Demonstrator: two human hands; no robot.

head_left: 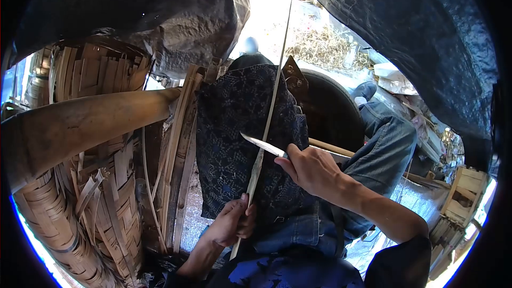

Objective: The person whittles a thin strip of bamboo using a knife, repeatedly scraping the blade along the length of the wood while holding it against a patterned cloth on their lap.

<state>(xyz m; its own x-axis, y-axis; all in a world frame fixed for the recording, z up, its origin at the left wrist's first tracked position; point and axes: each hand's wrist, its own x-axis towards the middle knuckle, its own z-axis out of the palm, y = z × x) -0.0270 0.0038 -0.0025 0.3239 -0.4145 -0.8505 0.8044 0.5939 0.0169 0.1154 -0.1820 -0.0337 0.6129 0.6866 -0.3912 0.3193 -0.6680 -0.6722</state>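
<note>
My left hand (230,221) is closed round the lower part of a long thin bamboo strip (273,101), which runs up and away from me past my knee. In my right hand (312,170) is a knife (265,145), its handle mostly hidden by my fingers. The pale curved blade points left and crosses over the strip above my left hand. Under the strip, a dark patterned cloth (224,149) lies over my leg.
A thick bamboo pole (90,128) juts in from the left, beside woven bamboo baskets (64,229) and upright slats (178,165). Dark sheeting (410,32) hangs overhead. A dark round container (328,109) stands beyond my jeans-clad leg (386,144). Shavings (325,45) lie outside.
</note>
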